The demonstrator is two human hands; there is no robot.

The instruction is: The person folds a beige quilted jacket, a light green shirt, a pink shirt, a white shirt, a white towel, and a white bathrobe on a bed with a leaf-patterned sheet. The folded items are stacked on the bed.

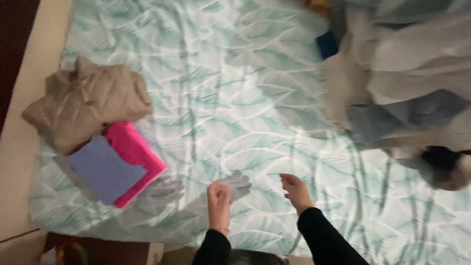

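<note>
Both our hands hover empty over the bed (274,64), above the leaf-print sheet near its front edge. Left hand (219,195): fingers curled loosely together, clamped on nothing. Right hand (295,189): fingers slightly apart, half-curled, also holding nothing.

Landmark = the pink folded cloth (135,154). It lies well to the left of the left hand, stacked with a blue-grey folded cloth (103,169) on top of it; the stack's long axis runs diagonally, from its upper right corner down to the lower left. The left hand is clearly nearer to it than the right. A crumpled beige garment (86,100) sits just behind the pink cloth, touching it.

Far to the right of the pink cloth, past both hands: a loose pile of pale clothes (412,73), blurred, with no item we can tell apart.
</note>
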